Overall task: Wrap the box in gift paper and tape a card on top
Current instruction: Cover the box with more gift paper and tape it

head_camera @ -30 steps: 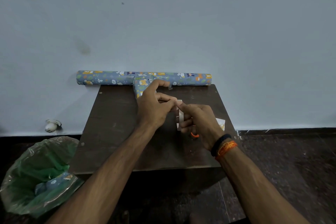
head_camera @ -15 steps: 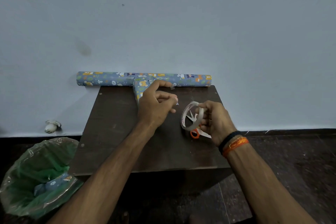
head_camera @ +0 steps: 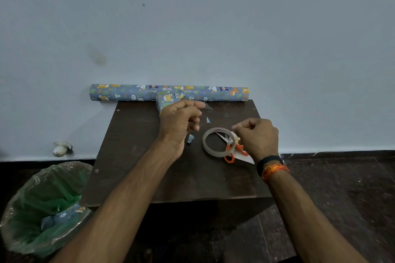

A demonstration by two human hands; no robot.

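The left hand (head_camera: 181, 121) pinches a clear tape strip (head_camera: 206, 106), the wrapped box (head_camera: 168, 100) just beyond it. The right hand (head_camera: 256, 136), curled, rests at the tape roll (head_camera: 218, 142); grip unclear.

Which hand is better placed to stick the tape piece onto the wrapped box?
Left. The left hand already pinches the clear tape piece right beside the wrapped box. The right hand is over the tape roll, farther away.

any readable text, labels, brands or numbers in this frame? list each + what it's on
None can be read.
Tape roll: dark print along the inside of its ring, too small and blurred to read.
Gift paper roll: cartoon animals and leaves, no legible words.
Wrapped box: same print, no words.
Card under the scissors: no legible writing.
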